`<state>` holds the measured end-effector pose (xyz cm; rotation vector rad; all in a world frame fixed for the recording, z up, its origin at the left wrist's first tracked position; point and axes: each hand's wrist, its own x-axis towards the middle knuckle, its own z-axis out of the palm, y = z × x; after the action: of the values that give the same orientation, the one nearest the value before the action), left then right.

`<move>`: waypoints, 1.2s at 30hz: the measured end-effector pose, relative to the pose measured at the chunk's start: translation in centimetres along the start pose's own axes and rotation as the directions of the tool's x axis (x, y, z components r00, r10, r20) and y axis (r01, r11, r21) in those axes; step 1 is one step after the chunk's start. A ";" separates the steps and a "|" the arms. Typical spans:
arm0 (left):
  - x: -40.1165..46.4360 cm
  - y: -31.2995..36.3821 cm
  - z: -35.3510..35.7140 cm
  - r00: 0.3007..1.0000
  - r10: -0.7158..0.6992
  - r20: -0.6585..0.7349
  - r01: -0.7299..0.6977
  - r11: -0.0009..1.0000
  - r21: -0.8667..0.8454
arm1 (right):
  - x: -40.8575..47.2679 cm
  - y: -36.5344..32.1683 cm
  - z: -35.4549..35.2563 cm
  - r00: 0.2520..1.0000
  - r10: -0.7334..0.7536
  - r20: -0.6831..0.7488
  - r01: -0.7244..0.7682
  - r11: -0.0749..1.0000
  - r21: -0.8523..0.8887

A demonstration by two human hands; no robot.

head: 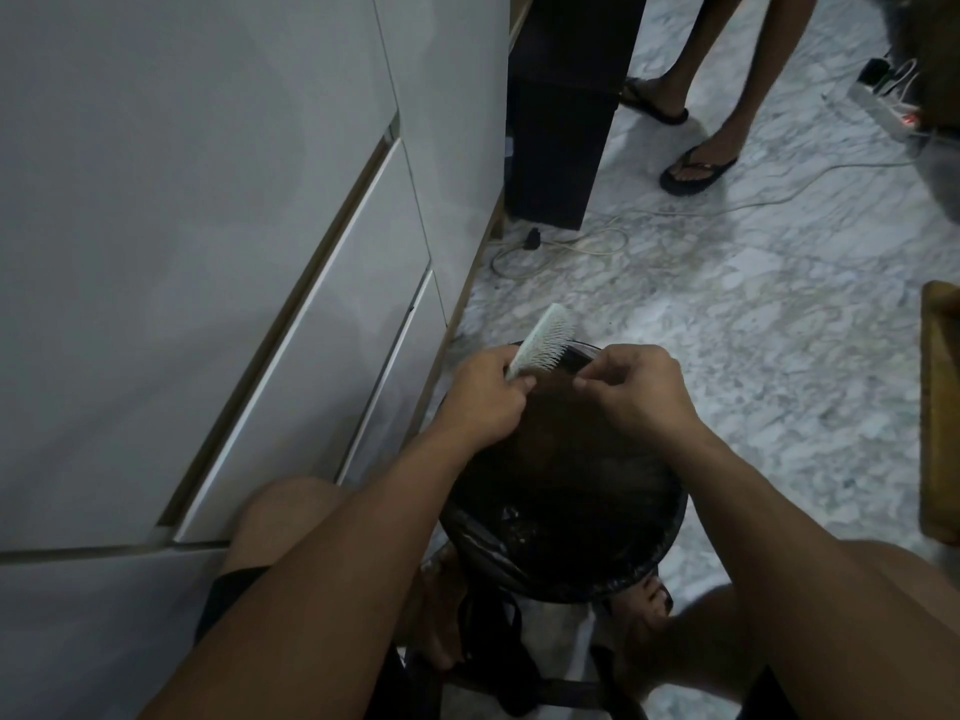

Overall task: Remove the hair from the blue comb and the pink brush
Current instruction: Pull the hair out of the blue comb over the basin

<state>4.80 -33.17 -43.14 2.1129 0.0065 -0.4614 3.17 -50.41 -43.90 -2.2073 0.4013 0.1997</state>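
Note:
My left hand (488,394) grips the handle of a pale blue comb (543,341), whose bristled head points up and away over a dark bin (670,532). My right hand (631,387) hovers just right of the comb above the bin, its fingertips pinched together; any hair between them is too fine to make out. The bin is lined with a black bag and stands between my knees. No pink brush is in view.
White cupboard doors and drawers (234,252) fill the left. A dark cabinet (561,122) stands behind, with cables (571,241) and a power strip (891,114) on the marble floor. Another person's feet in sandals (698,168) stand beyond. A wooden edge (940,407) is at right.

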 end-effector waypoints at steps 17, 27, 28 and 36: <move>0.1 0.6 -1.6 0.985 -0.168 0.020 0.170 0.981 -0.091 | 0.2 0.0 -0.2 0.999 -0.014 0.052 0.003 0.977 0.212; 0.6 0.4 -1.4 0.974 -0.217 0.059 0.225 0.955 -0.195 | 0.1 1.2 -0.5 0.966 0.115 0.233 -0.021 0.928 -0.372; 0.6 0.4 -1.4 0.974 -0.215 0.066 0.224 0.954 -0.199 | 0.0 0.9 -0.2 0.967 0.094 0.238 -0.017 0.952 -0.307; 0.0 0.8 -0.8 0.976 -0.136 0.167 0.179 0.943 -0.279 | -0.5 -1.3 -0.2 0.951 0.097 0.293 -0.231 0.851 0.471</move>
<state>5.23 -32.95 -42.09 1.7897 0.1529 -0.6684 3.20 -49.67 -42.68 -1.6057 0.4408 0.4237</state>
